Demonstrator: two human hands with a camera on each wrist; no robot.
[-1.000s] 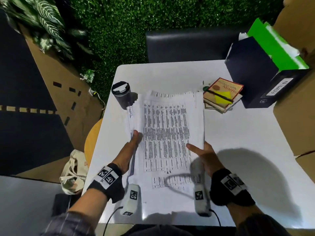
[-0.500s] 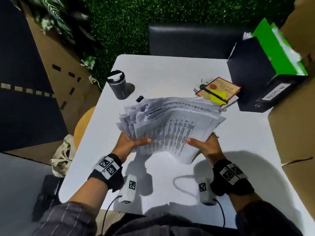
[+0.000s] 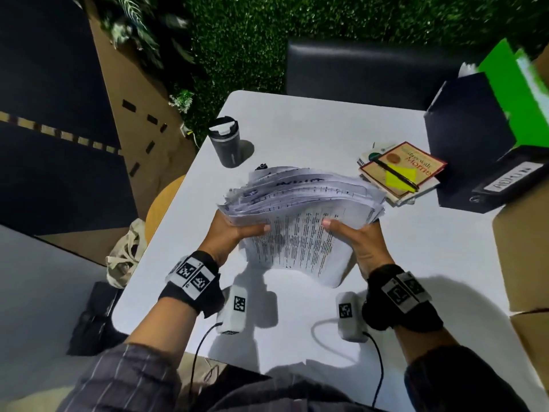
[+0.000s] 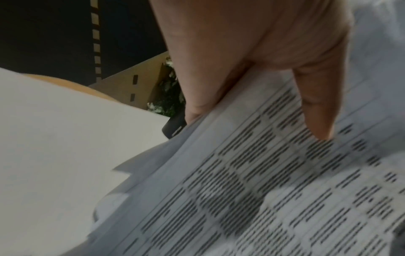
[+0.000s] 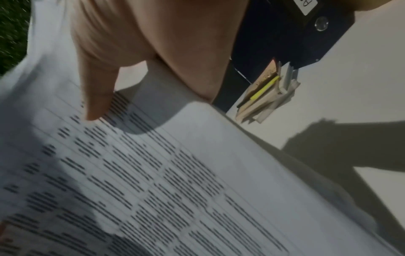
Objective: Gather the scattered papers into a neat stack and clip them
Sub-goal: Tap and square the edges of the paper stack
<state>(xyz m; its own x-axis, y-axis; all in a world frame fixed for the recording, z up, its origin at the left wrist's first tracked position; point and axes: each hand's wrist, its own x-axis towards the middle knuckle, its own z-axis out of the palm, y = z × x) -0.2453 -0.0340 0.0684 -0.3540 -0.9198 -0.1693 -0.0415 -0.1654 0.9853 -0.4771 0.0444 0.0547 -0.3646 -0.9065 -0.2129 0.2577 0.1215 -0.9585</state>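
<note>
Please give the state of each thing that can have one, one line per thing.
paper stack: lifted, edges uneven, not clipped
left hand: grips the stack's left side
right hand: grips the stack's right side
binder clip: lying on the table, unused
travel mug: upright, lid on
pen: lying across the book

Papers were flat on the table with both hands at their side edges; now bundled and lifted clear, near edge drooping. Left hand and right hand grip opposite sides, thumbs on top. Black clip uncovered (previously hidden under sheets).
</note>
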